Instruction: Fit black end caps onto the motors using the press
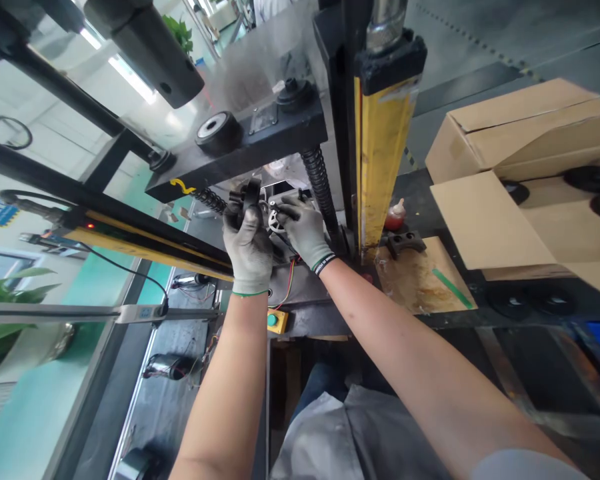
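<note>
My left hand (249,248), in a grey-white work glove with dark fingertips, is closed around a black round metal part (253,192) under the press's crossbar. Beside it, my right hand (305,230), gloved the same way, has its fingers bent at a small silver spoked part (274,219). The fingers partly cover that part, so its full shape is hidden. Both hands are between the two coil springs (316,175) of the press. Coloured wires (291,280) run down just below the hands.
A yellow light-curtain post (384,160) rises to the right, another yellow bar (150,245) to the left. A green button box (276,321) sits at the front edge. An open cardboard box (495,220) holds black discs. Black motors (167,366) lie on the left conveyor.
</note>
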{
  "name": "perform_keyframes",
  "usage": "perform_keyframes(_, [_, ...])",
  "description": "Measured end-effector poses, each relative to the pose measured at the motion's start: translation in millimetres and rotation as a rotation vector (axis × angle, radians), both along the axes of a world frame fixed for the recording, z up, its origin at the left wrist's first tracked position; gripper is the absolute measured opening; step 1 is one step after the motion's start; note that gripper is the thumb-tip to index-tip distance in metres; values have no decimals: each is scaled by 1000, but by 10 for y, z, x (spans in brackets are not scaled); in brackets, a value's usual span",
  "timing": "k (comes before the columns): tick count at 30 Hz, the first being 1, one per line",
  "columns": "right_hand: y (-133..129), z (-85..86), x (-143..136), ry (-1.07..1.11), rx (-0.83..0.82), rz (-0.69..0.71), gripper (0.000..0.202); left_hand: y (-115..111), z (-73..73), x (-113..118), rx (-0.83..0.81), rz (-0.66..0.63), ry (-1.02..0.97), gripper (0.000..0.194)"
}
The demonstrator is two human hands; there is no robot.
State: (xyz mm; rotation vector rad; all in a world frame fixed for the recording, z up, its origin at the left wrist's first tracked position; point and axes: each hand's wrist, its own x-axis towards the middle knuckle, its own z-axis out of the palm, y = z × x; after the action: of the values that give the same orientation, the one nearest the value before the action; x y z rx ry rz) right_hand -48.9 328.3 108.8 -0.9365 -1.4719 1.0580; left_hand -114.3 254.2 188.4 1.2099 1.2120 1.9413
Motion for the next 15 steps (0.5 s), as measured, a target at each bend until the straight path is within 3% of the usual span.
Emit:
perform_keyframes(11, [-2, 25, -24, 145, -60, 30, 21, 74, -95, -108, 37, 16, -70, 42])
perform_keyframes(15, [-14, 81, 2, 190, -138, 37, 19, 77, -99, -124, 20, 32, -8, 43])
